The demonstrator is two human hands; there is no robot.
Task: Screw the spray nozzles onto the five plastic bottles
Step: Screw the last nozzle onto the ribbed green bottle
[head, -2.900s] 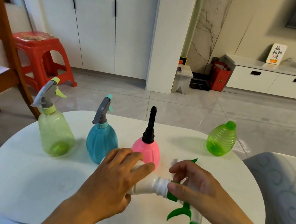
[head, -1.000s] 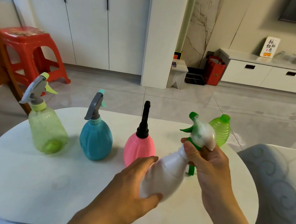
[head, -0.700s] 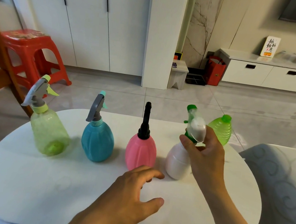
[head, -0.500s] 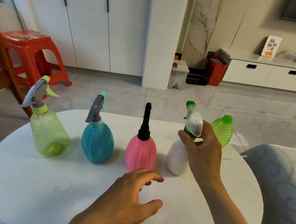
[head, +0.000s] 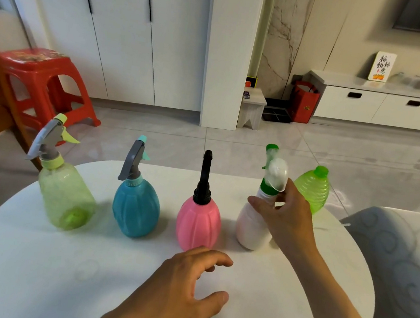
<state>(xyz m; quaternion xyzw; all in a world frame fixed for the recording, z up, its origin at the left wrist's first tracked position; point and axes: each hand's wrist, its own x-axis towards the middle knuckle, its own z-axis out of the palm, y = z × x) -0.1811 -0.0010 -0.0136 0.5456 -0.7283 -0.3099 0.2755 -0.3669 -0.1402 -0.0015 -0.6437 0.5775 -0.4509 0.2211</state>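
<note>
Four of five bottles fitted; the green one is left.

Along the desk's (head: 24, 262) far edge stand five bottles: pale green (head: 65, 197), blue (head: 136, 206), pink (head: 198, 224) and white (head: 251, 229), each with a nozzle on, and the green bottle (head: 310, 189) at the far right corner, which shows only a cap. No loose fifth nozzle is in view. The right hand (head: 285, 219) has its grip loosely round the white bottle's neck; whether it pinches I cannot tell. The left hand (head: 183, 291) hovers over the near edge, fingers relaxed, holding nothing.
</note>
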